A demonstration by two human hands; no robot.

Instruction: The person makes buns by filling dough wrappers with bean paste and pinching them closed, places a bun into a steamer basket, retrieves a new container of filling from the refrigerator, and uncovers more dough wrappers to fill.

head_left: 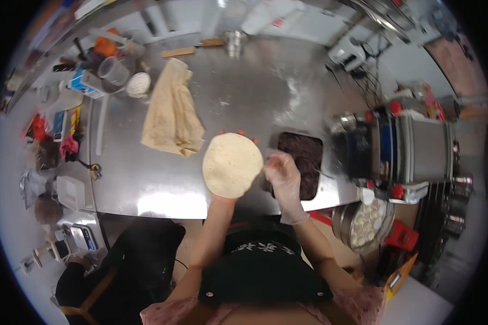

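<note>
A flat, pale round of dough (232,165) lies over my left hand (222,201), above the near edge of the steel table. My left fingers are under it, with only red-nailed tips showing past its far rim. My right hand (284,174), in a clear plastic glove, has its fingers curled beside the dough's right edge. Blur hides whether they touch the dough or hold anything. Just right of that hand sits a rectangular tray (275,132) of thick dark paste (303,157).
A crumpled tan cloth (173,111) lies left of centre, near a bowl of white powder (139,85). Scissors (95,170) rest at the left edge. A machine with red knobs (412,151) stands right, above a round tray of dough pieces (366,225). Someone in black (141,260) is at lower left.
</note>
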